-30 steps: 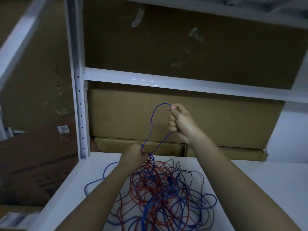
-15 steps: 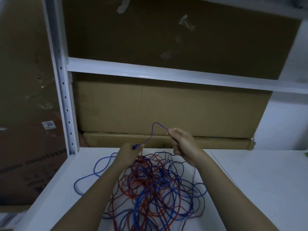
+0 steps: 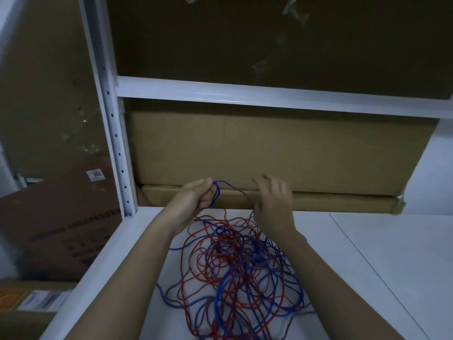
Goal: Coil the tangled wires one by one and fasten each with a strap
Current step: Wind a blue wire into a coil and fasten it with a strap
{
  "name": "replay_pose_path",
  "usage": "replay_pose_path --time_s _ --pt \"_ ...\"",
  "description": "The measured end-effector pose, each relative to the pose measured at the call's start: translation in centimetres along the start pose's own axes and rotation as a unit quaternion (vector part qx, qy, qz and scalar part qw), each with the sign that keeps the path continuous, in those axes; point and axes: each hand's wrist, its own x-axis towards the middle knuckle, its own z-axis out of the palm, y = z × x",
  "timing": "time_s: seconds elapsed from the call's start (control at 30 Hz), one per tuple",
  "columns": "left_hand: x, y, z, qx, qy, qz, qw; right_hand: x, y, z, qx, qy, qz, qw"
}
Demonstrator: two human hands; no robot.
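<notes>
A tangle of red and blue wires (image 3: 240, 271) lies on the white shelf (image 3: 382, 266) between my forearms. My left hand (image 3: 196, 196) is raised above the tangle's far edge and grips a small loop of the blue wire (image 3: 217, 193) in its curled fingers. From that loop the blue wire runs right and down to my right hand (image 3: 273, 200), whose blurred fingers are spread and loosely bent; the wire passes by its thumb side, and I cannot make out a firm grip there.
A white perforated upright (image 3: 114, 143) and a crossbar (image 3: 269, 96) frame the shelf. Flat cardboard boxes (image 3: 269, 153) stand against the back. More cartons (image 3: 61, 224) lean to the left, beyond the shelf's edge. Bare shelf surface extends to the right.
My right hand came down from its raised position and loosened its fingers. My left hand rose slightly and gathered the blue wire into a small loop. The camera view shifted.
</notes>
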Motion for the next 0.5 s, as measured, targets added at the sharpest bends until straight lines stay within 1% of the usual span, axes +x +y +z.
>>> replay_pose_path --time_s 0.03,0.07,0.1,0.17,0.2,0.27,0.3,0.37,0.4,0.43,0.5 --pt "-0.1 0.3 0.2 0.051 0.013 0.024 0.998 0.6 -1.7 -0.5 0.047 -0.003 -0.037 0.998" --pt "-0.1 0.5 0.4 0.086 0.028 0.042 0.995 1.0 -3.2 -0.9 0.102 -0.025 -0.048 0.993" --pt "-0.1 0.9 0.5 0.106 0.042 0.054 0.992 1.3 -4.5 -1.1 0.16 -0.067 -0.046 0.984" --pt "-0.5 1.7 0.6 0.106 0.056 0.067 0.991 1.9 -6.0 -1.1 0.258 -0.129 -0.038 0.957" --pt "-0.8 2.2 0.6 0.093 0.052 0.074 0.992 2.2 -6.3 -0.9 0.303 -0.139 -0.033 0.942" --pt "-1.5 3.4 0.5 0.077 0.042 0.09 0.992 2.8 -6.7 -0.4 0.403 -0.135 -0.002 0.905" --pt "-1.9 4.0 0.4 0.065 0.039 0.097 0.992 3.0 -7.0 -0.1 0.433 -0.131 0.014 0.892" --pt "-2.5 5.0 0.1 0.004 0.04 0.104 0.994 3.0 -7.8 0.4 0.459 -0.145 0.028 0.876" --pt "-2.5 5.4 -0.2 -0.034 0.045 0.106 0.993 2.9 -8.3 0.4 0.453 -0.171 0.025 0.875" --pt "-2.6 5.8 -0.3 -0.066 0.054 0.111 0.99 2.6 -8.9 0.5 0.423 -0.209 0.011 0.881" --pt "-2.3 6.3 -0.6 -0.106 0.085 0.131 0.982 1.8 -9.9 0.9 0.283 -0.278 -0.068 0.915"
